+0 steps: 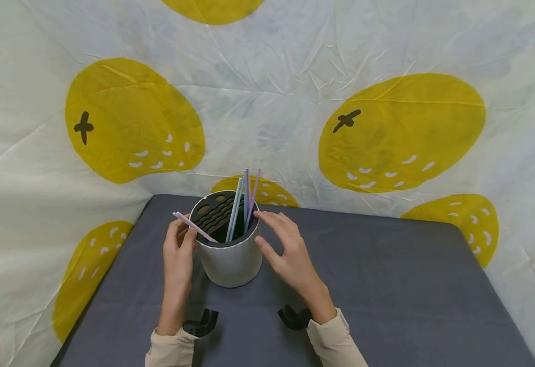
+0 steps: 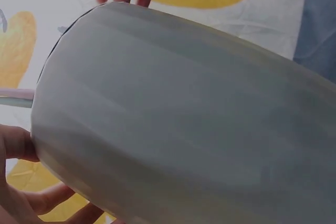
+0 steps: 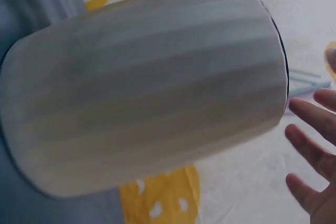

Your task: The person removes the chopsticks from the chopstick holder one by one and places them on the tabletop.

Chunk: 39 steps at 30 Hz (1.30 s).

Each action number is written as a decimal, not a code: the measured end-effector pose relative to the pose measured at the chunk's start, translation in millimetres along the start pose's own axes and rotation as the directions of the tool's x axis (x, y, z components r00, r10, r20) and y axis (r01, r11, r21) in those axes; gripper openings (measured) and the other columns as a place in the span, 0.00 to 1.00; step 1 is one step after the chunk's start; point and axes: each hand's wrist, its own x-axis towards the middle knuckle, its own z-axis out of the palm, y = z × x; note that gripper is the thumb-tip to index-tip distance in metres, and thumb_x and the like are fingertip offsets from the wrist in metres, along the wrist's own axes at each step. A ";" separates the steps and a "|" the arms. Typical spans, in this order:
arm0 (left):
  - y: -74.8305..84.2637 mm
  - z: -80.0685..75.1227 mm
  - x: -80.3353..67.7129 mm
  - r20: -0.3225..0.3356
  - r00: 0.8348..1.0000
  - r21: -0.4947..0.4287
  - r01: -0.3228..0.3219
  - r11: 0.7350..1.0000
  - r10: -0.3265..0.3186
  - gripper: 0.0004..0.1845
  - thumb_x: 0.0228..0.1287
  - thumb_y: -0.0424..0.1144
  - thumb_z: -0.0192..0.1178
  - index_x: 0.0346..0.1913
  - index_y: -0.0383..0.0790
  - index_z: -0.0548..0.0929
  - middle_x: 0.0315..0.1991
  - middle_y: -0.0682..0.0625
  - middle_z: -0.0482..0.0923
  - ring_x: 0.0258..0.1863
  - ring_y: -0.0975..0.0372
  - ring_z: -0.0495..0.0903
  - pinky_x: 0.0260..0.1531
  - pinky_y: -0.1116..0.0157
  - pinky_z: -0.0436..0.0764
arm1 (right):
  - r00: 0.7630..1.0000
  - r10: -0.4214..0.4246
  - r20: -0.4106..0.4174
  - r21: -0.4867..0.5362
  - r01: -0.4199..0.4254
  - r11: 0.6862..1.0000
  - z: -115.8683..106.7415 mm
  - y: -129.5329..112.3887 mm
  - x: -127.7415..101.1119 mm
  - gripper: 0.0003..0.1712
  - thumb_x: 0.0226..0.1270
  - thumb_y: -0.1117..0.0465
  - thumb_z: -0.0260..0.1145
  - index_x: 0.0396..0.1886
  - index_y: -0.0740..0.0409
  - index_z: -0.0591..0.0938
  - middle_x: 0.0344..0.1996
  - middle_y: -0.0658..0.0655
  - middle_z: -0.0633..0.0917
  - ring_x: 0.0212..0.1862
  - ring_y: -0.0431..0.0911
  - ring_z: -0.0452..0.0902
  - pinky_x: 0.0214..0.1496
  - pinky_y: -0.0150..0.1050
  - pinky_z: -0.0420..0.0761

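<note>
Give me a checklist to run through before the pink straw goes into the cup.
1. Left hand grips the pink straw: ok.
2. Straw tip over the white cup opening: ok.
3. Cup upright on the grey table: ok.
4. Right hand steadying the cup: cannot tell; fingers open near the rim.
5. Room among the straws already inside: ok.
</note>
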 end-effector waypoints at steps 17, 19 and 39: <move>-2.9 -2.9 1.3 -0.004 1.000 0.032 -0.016 0.999 0.016 0.19 0.81 0.43 0.51 0.66 0.38 0.75 0.70 0.47 0.73 0.60 0.57 0.76 0.59 0.55 0.75 | 0.980 -0.186 0.072 -0.213 0.198 0.957 35.4 -9.8 5.7 0.18 0.69 0.59 0.74 0.57 0.52 0.87 0.55 0.51 0.89 0.71 0.53 0.76 0.81 0.66 0.58; -3.7 -2.3 0.8 -0.009 1.000 0.045 -0.025 0.999 0.025 0.19 0.81 0.43 0.51 0.66 0.39 0.75 0.70 0.48 0.74 0.60 0.58 0.76 0.57 0.60 0.76 | 0.975 -0.207 0.085 -0.232 0.222 0.947 37.4 -12.0 5.7 0.16 0.70 0.58 0.73 0.56 0.52 0.88 0.54 0.51 0.90 0.70 0.52 0.77 0.81 0.63 0.59; -3.4 1.7 3.1 -0.013 0.999 0.067 -0.045 0.997 0.046 0.19 0.81 0.43 0.52 0.66 0.40 0.76 0.69 0.48 0.75 0.55 0.63 0.77 0.49 0.74 0.76 | 0.998 -0.004 -0.070 -0.271 -0.015 0.963 50.4 -28.6 36.2 0.20 0.72 0.62 0.71 0.62 0.56 0.83 0.53 0.56 0.84 0.54 0.49 0.82 0.64 0.52 0.79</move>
